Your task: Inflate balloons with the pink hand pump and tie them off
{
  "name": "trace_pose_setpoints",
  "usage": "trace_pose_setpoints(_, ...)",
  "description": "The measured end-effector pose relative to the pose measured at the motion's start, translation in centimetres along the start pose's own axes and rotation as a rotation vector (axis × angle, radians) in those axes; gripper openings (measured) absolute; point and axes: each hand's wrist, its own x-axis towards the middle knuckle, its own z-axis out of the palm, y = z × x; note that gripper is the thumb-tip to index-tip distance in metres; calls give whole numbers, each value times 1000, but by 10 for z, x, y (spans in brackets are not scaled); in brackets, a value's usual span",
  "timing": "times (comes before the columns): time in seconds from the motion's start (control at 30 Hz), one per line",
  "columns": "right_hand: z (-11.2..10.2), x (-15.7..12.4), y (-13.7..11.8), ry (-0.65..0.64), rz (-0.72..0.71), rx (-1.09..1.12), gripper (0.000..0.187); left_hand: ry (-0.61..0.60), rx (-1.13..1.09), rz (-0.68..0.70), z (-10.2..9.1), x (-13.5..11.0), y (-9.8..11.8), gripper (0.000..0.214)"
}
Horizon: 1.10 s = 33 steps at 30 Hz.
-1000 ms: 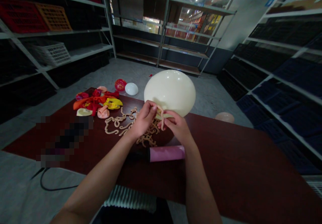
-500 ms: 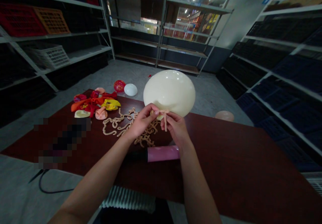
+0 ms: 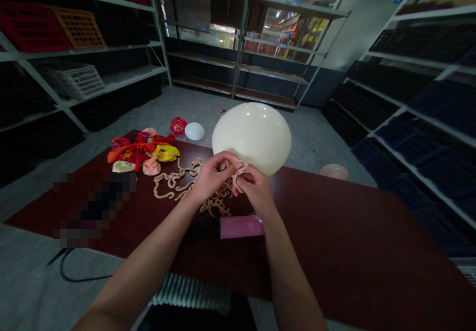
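Observation:
A large inflated cream balloon (image 3: 252, 135) stands over the far side of the table, its neck end toward me. My left hand (image 3: 212, 176) is closed in a pinch at the balloon's neck, which the fingers mostly hide. Against it, my right hand (image 3: 256, 184) grips a tan cord-like strip (image 3: 241, 171) that bends around the fingers at the neck. Beneath my hands lies a loose heap of similar tan strips (image 3: 213, 206). A pink cylinder (image 3: 241, 227) with a dark end rests near my right wrist.
Deflated balloons (image 3: 143, 151) in several colours lie at the table's left, beyond a blurred-out dark object (image 3: 102, 204). On the floor are a red balloon (image 3: 178, 125), a white balloon (image 3: 194, 131) and a pale balloon (image 3: 333, 171). Shelving (image 3: 238, 63) with crates surrounds the dark red table (image 3: 345, 241).
The tan strip hung straight down from my right fingers; now it is bent around at the neck. My right hand has shifted slightly left and turned inward. My left hand keeps its pinch.

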Motion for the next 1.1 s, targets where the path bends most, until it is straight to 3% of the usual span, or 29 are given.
trace_pose_setpoints(0.37,14,-1,7,93,-3,45,18,66,-155,-29,3,-1,-5,25)
trace_pose_setpoints(0.5,11,0,9,155,-58,67,17,-19,-6,58,0,-2,0,13)
trace_pose_setpoints(0.67,10,1,10,259,-103,56,14,-188,121,121,2,-8,2,17)
trace_pose_setpoints(0.8,13,0,11,368,-123,-22,17,-80,373,241,9,-12,-4,21)
trace_pose_setpoints(0.93,17,-2,16,446,-179,-82,19,9,452,238,14,-14,-6,21)
trace_pose_setpoints(1.1,16,-5,21,534,-266,-213,17,-60,575,342,15,-12,-5,17)
